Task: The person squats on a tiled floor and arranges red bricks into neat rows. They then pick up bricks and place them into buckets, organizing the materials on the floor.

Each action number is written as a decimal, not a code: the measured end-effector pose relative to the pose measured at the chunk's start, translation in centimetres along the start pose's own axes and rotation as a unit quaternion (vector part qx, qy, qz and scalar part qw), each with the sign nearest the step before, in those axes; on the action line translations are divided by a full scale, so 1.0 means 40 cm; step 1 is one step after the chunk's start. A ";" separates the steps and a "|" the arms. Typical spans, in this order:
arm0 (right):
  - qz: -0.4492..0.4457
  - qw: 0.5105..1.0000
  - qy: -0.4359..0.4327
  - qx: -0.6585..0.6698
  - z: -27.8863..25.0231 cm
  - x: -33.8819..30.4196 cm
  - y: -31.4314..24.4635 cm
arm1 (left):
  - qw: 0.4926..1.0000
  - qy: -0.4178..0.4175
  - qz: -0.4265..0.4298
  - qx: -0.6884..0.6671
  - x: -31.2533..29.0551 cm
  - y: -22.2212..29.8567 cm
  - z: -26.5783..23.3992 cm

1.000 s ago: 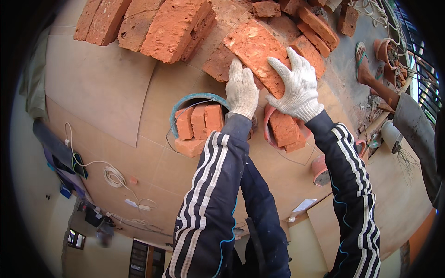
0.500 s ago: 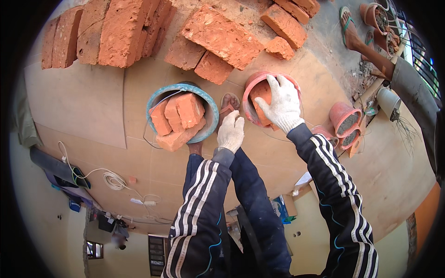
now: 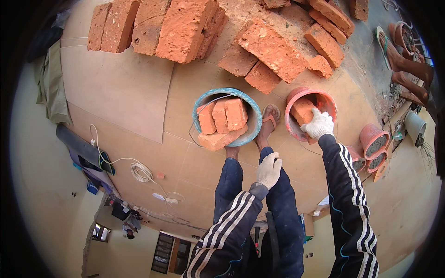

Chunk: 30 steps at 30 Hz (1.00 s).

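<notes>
My right hand (image 3: 320, 124), in a white knit glove, reaches into a red bucket (image 3: 330, 103) with its fingers closed on the near end of an orange-red brick (image 3: 303, 111). Part of its grip is hidden by the hand itself. In front of my leg hangs my gloved left hand (image 3: 270, 170), empty, its fingers loosely bent and slightly apart. A blue-green bucket (image 3: 252, 104) stands to the left of my sandalled foot. Several bricks (image 3: 220, 116) stand in it, and another brick (image 3: 222, 139) lies slanted across its near rim.
Stacked bricks (image 3: 185, 28) and a loose brick pile (image 3: 273, 48) lie beyond the buckets. At right are red buckets of grey mortar (image 3: 376, 143), a tipped pale bucket (image 3: 415, 124) and another person's legs (image 3: 410, 69). A coiled white cable (image 3: 140, 171) rests on the floor at left.
The view has shifted, so the scene sits further right and lower. My right hand has moved from over the red bucket's far side to its near side, onto the brick. My left hand has drawn back.
</notes>
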State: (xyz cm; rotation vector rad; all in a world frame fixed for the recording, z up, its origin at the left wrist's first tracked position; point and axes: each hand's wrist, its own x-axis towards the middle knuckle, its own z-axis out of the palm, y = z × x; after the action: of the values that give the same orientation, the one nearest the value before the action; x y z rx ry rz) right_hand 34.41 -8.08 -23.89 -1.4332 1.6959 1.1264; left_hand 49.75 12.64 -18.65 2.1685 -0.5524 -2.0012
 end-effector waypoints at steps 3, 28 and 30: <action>-0.052 0.999 0.006 0.011 -0.071 -0.099 0.053 | 0.999 0.018 0.036 -0.018 0.002 0.018 -0.025; -0.263 0.780 0.484 0.298 -0.003 -0.020 -0.299 | 0.935 0.319 0.129 0.090 0.378 0.253 -0.297; -0.165 0.778 0.468 0.385 -0.044 0.009 -0.283 | 0.941 0.308 0.127 0.067 0.368 0.260 -0.300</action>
State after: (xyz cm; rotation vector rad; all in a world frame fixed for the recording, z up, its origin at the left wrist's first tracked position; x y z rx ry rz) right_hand 45.50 -10.27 -25.74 -1.6762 2.0025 -0.6134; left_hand 60.46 -3.95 -27.54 2.4698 -0.8219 -1.0943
